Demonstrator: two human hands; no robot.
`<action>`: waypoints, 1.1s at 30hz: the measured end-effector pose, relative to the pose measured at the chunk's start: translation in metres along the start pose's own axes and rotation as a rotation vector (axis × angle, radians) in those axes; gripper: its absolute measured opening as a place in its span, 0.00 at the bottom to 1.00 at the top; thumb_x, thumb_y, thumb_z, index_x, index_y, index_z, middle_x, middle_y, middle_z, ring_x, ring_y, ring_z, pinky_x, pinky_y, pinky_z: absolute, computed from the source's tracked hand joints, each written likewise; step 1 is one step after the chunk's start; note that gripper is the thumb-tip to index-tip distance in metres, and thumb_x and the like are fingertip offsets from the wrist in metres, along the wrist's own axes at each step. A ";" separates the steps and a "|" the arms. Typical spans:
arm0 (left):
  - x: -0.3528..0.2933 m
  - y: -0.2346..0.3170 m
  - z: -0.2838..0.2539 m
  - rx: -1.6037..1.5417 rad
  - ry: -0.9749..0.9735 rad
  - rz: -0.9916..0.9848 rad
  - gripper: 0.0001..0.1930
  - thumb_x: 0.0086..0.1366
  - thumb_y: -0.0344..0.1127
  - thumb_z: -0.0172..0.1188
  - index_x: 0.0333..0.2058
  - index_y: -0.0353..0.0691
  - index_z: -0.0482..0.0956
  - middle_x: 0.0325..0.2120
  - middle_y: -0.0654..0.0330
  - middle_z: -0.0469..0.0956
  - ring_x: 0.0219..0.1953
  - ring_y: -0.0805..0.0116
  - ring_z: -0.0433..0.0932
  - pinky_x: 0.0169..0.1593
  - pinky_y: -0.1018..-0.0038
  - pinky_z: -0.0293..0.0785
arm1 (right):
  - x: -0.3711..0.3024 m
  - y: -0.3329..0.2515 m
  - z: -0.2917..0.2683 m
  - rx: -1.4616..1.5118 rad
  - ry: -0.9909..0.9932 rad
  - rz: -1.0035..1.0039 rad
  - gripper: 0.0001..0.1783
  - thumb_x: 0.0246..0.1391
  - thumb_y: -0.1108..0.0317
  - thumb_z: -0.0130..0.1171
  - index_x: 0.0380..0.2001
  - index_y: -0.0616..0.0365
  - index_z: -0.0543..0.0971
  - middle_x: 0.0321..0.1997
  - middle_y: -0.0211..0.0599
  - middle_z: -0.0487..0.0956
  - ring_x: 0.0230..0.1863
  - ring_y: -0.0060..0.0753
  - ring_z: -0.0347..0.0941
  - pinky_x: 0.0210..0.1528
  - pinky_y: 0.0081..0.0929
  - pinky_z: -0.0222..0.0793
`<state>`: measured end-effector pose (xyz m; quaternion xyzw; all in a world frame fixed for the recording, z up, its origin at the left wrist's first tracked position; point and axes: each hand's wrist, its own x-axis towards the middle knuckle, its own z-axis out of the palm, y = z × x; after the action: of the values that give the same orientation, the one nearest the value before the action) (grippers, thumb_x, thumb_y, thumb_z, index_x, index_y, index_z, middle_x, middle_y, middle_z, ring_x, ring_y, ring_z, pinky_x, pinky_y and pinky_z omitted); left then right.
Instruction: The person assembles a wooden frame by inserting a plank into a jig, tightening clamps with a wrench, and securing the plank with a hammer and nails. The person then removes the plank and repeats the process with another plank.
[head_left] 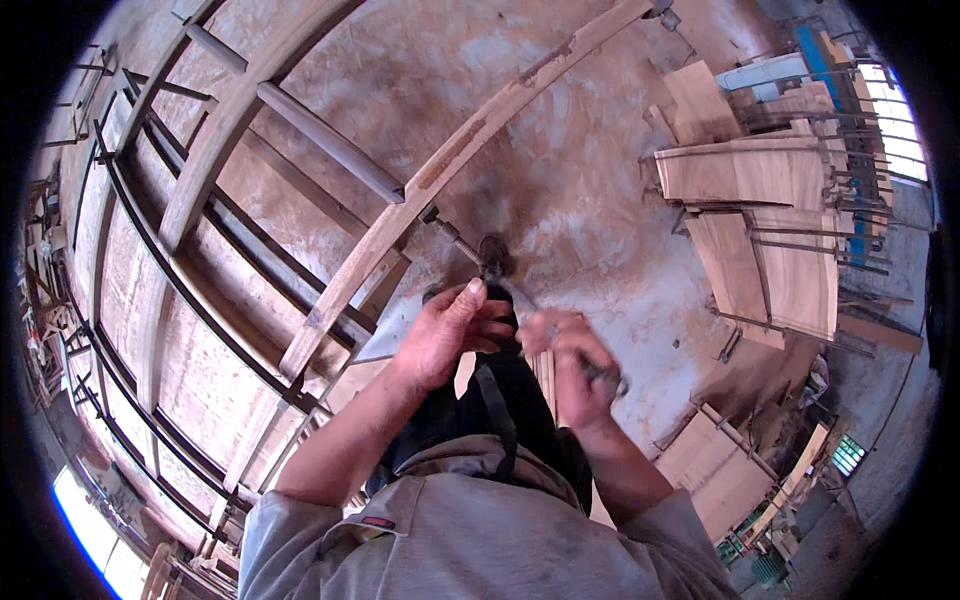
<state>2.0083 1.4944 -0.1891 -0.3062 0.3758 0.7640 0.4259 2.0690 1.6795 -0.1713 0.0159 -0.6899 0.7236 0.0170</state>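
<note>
My left hand (440, 335) is in front of my body, thumb up and fingers curled; what it grips, if anything, is hidden. Just beyond the thumb is the end of a threaded clamp screw (458, 240), which runs up to a long curved wooden rail (480, 130). I cannot tell whether thumb and screw touch. To the right, my right hand (575, 360) is closed and partly smeared by motion. A grey metal tool (608, 381) sticks out from its palm side, its kind unclear.
A large wooden frame with curved rails (215, 150) and round crossbars (330, 140) fills the left side, with long dark metal bars (190, 325) along it. Clamped wooden panels (745, 175) stand at the right. Another panel (715, 475) lies lower right. My shoe (495, 252) is on the dusty floor.
</note>
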 end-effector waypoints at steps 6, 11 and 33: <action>0.023 -0.008 -0.010 -0.225 -0.122 0.153 0.13 0.71 0.38 0.49 0.47 0.37 0.70 0.29 0.57 0.77 0.30 0.63 0.77 0.37 0.68 0.76 | -0.026 -0.007 0.006 -0.489 -0.453 -0.115 0.24 0.48 0.80 0.60 0.51 0.62 0.71 0.60 0.55 0.70 0.59 0.52 0.70 0.58 0.36 0.69; 0.024 0.001 -0.019 -0.030 -0.203 0.220 0.11 0.70 0.36 0.50 0.47 0.38 0.70 0.29 0.56 0.77 0.31 0.63 0.77 0.40 0.69 0.75 | -0.047 0.035 -0.021 0.324 -0.178 0.781 0.19 0.67 0.74 0.42 0.60 0.62 0.67 0.55 0.46 0.75 0.50 0.37 0.77 0.50 0.32 0.74; 0.097 0.130 -0.085 0.345 0.590 0.462 0.25 0.63 0.56 0.57 0.27 0.35 0.77 0.21 0.62 0.73 0.23 0.71 0.71 0.28 0.70 0.68 | -0.007 0.157 -0.001 -0.639 -0.048 0.285 0.10 0.60 0.65 0.54 0.37 0.60 0.76 0.29 0.52 0.79 0.30 0.59 0.76 0.32 0.48 0.70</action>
<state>1.8626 1.4176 -0.2698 -0.3437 0.6630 0.6449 0.1622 2.0685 1.6728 -0.3280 -0.0696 -0.8770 0.4655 -0.0962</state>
